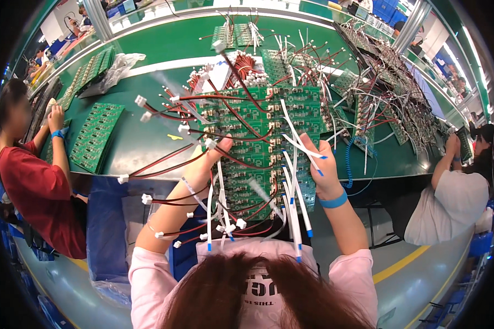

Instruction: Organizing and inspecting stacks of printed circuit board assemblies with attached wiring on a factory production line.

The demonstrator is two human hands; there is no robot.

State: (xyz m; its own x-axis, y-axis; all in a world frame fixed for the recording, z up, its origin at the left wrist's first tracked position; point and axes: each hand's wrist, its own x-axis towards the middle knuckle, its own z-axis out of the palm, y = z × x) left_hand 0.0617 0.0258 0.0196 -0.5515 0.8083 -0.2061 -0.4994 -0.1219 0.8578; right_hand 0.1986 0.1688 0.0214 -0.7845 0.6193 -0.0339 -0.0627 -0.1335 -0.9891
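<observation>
I hold up a green circuit board panel [252, 189] in front of my chest, over the near edge of the table. My left hand [218, 153] grips its left edge, with most fingers hidden beneath. At the right edge, my right hand [326, 170] is closed around the board, its thumb upward. Red-and-black wires with white plugs [146, 199] spread out mostly to the left. White flat ribbon cables [304, 214] with blue ends hang down on the right half. A blue wrist strap [335, 199] circles my right wrist.
Behind the panel lie wire bundles [247, 66] on the green table [164, 88]. More wired boards [389, 82] are heaped at the right. Bare panels [97, 137] lie at the left. A person in red [35, 178] sits left, another in a light shirt [447, 205] right.
</observation>
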